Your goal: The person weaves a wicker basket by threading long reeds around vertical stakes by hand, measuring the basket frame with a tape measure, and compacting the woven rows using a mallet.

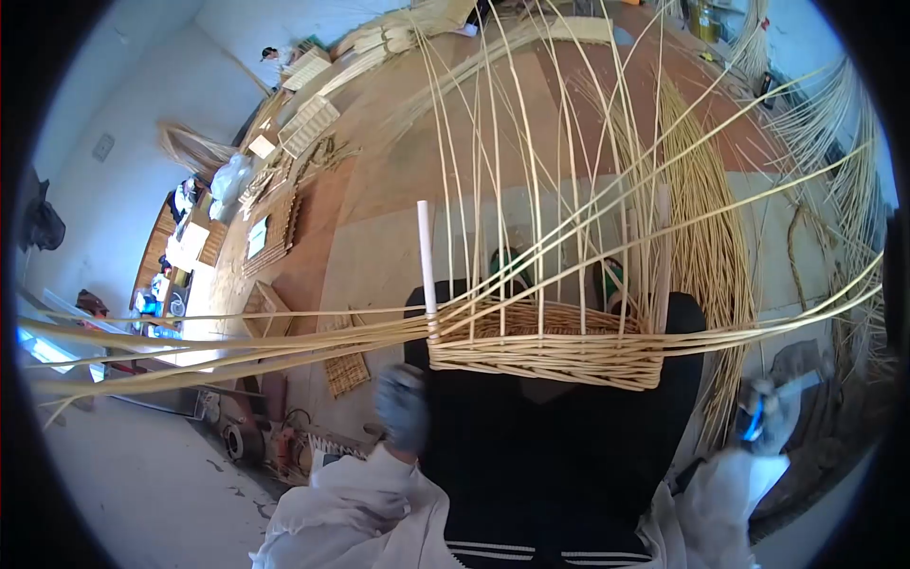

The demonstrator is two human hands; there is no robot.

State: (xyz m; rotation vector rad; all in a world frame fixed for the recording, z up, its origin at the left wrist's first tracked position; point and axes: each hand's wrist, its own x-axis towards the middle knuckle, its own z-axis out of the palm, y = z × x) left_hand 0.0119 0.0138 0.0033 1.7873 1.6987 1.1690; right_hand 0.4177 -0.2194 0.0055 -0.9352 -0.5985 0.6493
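A half-woven wicker basket (545,358) rests across my lap, with tall upright canes rising from its rim. Long loose canes (265,346) fan out to the left, and others sweep out to the right. Pale posts stand at its corners, the left post (426,251) showing plainly. My left hand (403,408), in a grey glove, is just below the basket's left end, apart from it; motion blurs its fingers. Off to the right, my gloved right hand (773,422) is closed around a blue-handled tool (755,420) whose exact kind is unclear.
A large bundle of canes (706,237) lies on the floor to the right. More pale canes (834,114) hang at the far right wall. Woven panels (275,232) and boxes lie at the left. A machine (246,441) stands low left. Another person (272,55) is far back.
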